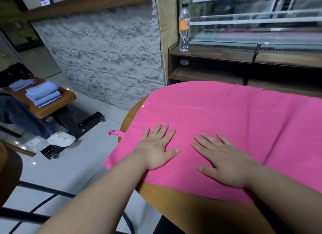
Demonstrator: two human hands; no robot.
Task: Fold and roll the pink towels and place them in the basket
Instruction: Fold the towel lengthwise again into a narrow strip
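Two bare forearms [97, 199] reached in from the bottom edge, each ending in a palm laid flat on the towel [217, 112]. The left hand [155, 147] lay with its fingers straight and slightly spread, thumb out to the right, pressing the cloth near its left edge. The right hand [224, 162] lay just beside it, also flat, with its fingers fanned and pointing up and left. Neither hand gripped anything, and the two were close but apart, thumbs not touching. The towel was bright pink and lay spread open over most of the round wooden desk [174, 209]. Its near left corner hung past the rim, and its far edge reached toward a dark wooden shelf [217, 53]. A small pink loop [115, 133] stuck out from the towel's left edge. Bare wood showed along the desk's near rim, between the forearms. On the shelf a clear plastic bottle [184, 27] with an orange label stood upright at the left end, just beside a glass case [261, 25]. A rough grey wall [108, 56] filled the upper middle. At far left a second, smaller desk [59, 101] carried folded blue towels [43, 94], one stack with a separate piece behind it. A leg [22, 117] in dark trousers and a white shoe [61, 139] stood on the pale tiled floor [78, 164], next to that desk's black base [75, 122]. Black metal tubing [43, 193] crossed the lower left corner.
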